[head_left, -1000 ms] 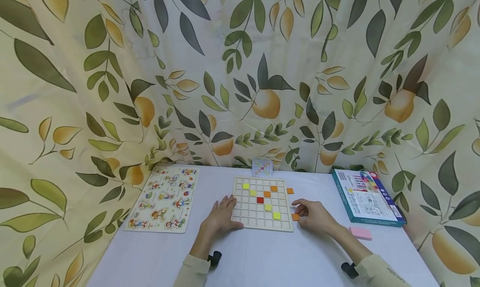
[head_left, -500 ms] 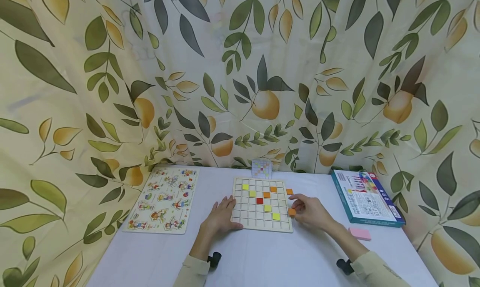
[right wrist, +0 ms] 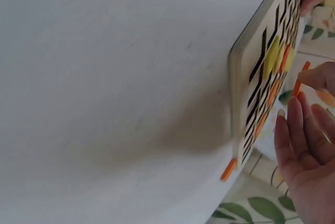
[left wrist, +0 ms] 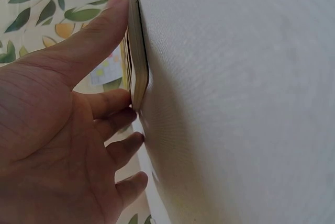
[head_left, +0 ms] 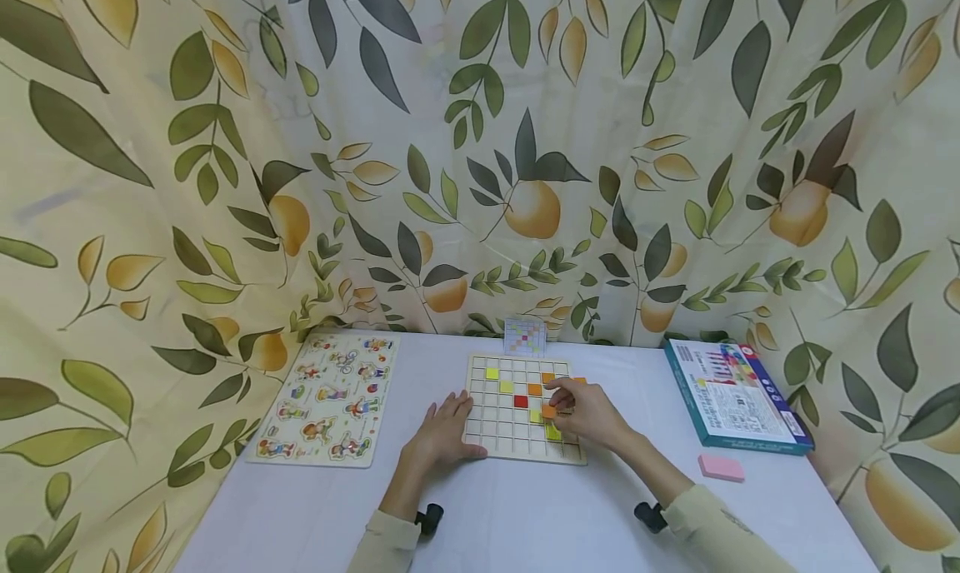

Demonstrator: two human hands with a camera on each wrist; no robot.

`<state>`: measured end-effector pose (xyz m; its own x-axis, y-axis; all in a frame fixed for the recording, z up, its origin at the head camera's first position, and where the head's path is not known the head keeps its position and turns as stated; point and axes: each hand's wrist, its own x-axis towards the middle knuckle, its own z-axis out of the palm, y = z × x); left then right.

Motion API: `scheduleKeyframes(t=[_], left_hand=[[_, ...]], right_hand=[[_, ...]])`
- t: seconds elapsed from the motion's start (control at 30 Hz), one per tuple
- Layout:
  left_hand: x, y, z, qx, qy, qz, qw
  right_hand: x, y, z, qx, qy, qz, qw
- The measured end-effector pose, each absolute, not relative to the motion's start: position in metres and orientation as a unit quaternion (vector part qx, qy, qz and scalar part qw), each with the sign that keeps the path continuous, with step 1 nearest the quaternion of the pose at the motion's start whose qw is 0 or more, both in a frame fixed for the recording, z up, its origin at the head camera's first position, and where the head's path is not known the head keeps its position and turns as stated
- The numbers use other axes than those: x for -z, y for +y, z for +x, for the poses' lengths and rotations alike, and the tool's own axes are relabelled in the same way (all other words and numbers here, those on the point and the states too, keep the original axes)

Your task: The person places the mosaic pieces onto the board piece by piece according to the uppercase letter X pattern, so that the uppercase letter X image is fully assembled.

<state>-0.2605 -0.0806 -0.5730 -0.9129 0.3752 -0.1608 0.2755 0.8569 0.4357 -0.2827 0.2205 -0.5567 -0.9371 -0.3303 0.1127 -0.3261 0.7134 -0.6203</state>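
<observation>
My right hand is over the right half of a pale wooden grid board, pinching an orange square tile between thumb and finger. In the right wrist view the pinched tile stands edge-on, apart from the board's face. Yellow tiles, orange tiles and one red tile sit in the grid squares. Along the board's left edge rests my left hand, its thumb and fingertips touching the rim. One more orange tile lies on the table just beside the board's right edge.
A small patterned card stands behind the board. To the left lies a picture puzzle board with cartoon figures. A teal-edged box and a pink block lie on the right. A leaf-print curtain hangs behind the table.
My right hand has moved left from beside the board to over its grid squares, carrying the orange tile. The left hand has stayed at the board's left edge.
</observation>
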Motion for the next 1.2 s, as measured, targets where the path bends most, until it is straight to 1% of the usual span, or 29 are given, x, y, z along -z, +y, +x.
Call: scheduleKeyframes(t=[0.3, 0.47, 0.8, 1.2], left_hand=[[0.572, -0.082, -0.263, -0.2, 0.957, 0.172, 0.119], [0.571, -0.082, -0.263, -0.2, 0.957, 0.173, 0.12], [0.572, -0.081, -0.263, -0.205, 0.956, 0.17, 0.12], [0.571, -0.082, -0.261, -0.202, 0.956, 0.174, 0.124]], right_hand=[[0.556, 0.182, -0.291, 0.344, 0.917, -0.2, 0.007], [0.559, 0.169, -0.295, 0.348, 0.913, -0.215, 0.0], [0.567, 0.153, -0.304, 0.347, 0.913, -0.215, 0.024], [0.572, 0.15, -0.304, 0.347, 0.915, -0.203, 0.042]])
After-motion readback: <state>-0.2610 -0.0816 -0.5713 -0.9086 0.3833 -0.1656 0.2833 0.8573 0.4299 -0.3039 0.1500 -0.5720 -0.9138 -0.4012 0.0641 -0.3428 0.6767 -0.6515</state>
